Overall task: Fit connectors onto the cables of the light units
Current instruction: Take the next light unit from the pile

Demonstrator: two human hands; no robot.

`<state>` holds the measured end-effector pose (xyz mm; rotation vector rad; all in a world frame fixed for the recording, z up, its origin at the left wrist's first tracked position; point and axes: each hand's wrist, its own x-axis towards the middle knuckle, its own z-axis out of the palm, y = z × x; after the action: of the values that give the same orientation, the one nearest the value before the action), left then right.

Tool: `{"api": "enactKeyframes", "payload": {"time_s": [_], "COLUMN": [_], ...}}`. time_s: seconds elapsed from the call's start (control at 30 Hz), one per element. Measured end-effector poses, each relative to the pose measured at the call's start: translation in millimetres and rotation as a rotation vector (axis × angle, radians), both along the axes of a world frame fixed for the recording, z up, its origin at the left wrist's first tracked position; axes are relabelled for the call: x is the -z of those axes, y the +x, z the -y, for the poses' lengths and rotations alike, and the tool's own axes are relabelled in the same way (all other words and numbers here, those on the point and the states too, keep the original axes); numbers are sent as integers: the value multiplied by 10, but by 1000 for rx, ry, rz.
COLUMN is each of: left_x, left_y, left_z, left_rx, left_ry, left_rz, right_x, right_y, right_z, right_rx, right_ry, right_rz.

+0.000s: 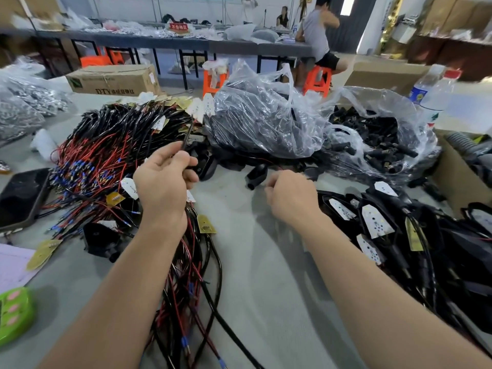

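Pinching a black cable [186,137], the left hand [162,182] is raised while the right hand [291,194] curls closed, perhaps on a thin wire.

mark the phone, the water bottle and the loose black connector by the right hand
phone [22,197], head view, middle of the dark screen
water bottle [438,95], head view, clear body
connector [257,175], head view, black housing

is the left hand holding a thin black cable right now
Yes, the left hand is closed around a thin black cable that sticks up from its fingers above the wire pile.
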<state>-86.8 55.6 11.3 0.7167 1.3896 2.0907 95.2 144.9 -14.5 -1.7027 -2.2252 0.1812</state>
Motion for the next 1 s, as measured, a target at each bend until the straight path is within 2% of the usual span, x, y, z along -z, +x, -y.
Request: {"api": "enactKeyframes", "payload": {"time_s": [0.1,0.17,0.23,0.27,0.33,0.4,0.43,0.5,0.57,0.67,0.73,0.8,0.83,0.9,1.0], "left_x": [-39,-12,35,50,63,52,36,2,-4,33,74,142,190,313,442], "left_y": [132,276,392,436,495,543,566,612,644,693,727,707,676,566,497], "left_z": [-44,-91,-138,-159,-211,-261,-280,-302,-301,-273,-275,-355,-429,-629,-852], "left_rx": [159,249,315,351,394,368,347,323,313,355,479,524,478,334,254], "left_ry": [-43,-86,-107,-106,-85,-54,-39,-28,-24,31,75,24,-61,-305,-717], "left_rz": [-8,19,141,227,364,405,406,376,294,134,132,113,33,-323,-804], "right_x": [-24,15,36,20,-23,-86,-107,-128,-162,-170,-122,-43,5,87,160], "right_y": [35,40,57,64,66,50,44,67,147,269,308,309,314,325,316], "right_z": [174,260,333,382,505,683,780,901,937,941,926,886,864,831,801], "right_rx": [-21,-19,25,40,-3,-153,-246,-344,-387,-489,-476,-370,-303,-210,-166], "right_ry": [-88,-170,-168,-123,-84,-344,-503,-672,-746,-777,-718,-593,-528,-451,-417], "right_rz": [-195,-109,-36,-76,-317,-549,-586,-673,-832,-838,-869,-986,-1057,-1171,-1240]}}
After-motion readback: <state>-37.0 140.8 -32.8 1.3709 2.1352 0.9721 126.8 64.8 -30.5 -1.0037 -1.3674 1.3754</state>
